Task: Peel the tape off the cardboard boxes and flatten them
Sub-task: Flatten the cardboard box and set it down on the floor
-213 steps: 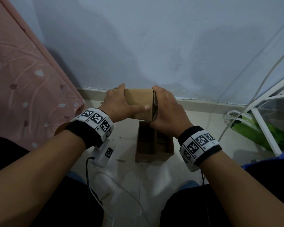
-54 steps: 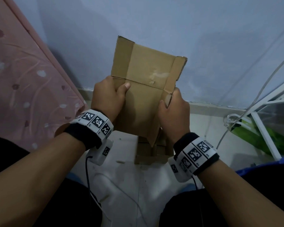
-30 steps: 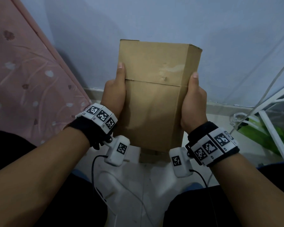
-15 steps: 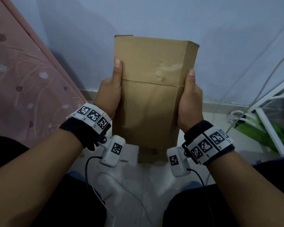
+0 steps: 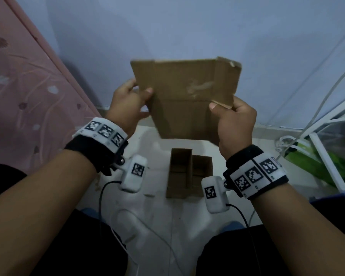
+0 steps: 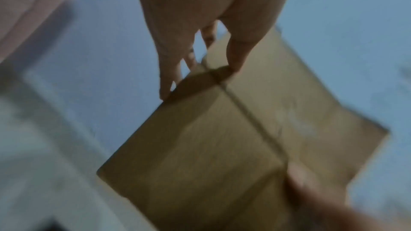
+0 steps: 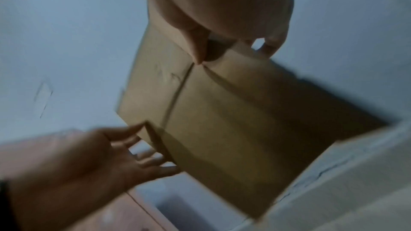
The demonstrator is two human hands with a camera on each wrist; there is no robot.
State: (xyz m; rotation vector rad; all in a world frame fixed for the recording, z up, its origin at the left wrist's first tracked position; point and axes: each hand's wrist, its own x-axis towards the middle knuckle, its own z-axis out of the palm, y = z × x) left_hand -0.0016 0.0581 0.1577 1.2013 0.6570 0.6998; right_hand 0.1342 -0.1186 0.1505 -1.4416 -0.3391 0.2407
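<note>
I hold a brown cardboard box (image 5: 183, 108) up in front of the wall, its upper side flaps spread outward. A pale torn patch marks its upper panel. My left hand (image 5: 139, 89) pinches the left edge, thumb in front and fingers behind. My right hand (image 5: 225, 108) pinches the right flap's lower corner. The blurred left wrist view shows the box (image 6: 211, 147) pinched between the left hand's thumb and fingers (image 6: 169, 80). In the right wrist view the thumb presses on the box (image 7: 222, 120), with the left hand (image 7: 89, 155) across it. A second, open cardboard box (image 5: 189, 172) lies on the floor below.
A pink patterned mattress (image 5: 18, 96) leans at the left. A white rack frame (image 5: 325, 156), a green item (image 5: 319, 168) and coiled white cable (image 5: 285, 142) stand at the right. The pale wall (image 5: 187, 26) is close ahead. Camera cables trail over the white floor (image 5: 157, 216).
My hands went from lying flat along the box's sides to pinching its edges. The top side flaps have spread outward, and the box has lifted, uncovering the box on the floor.
</note>
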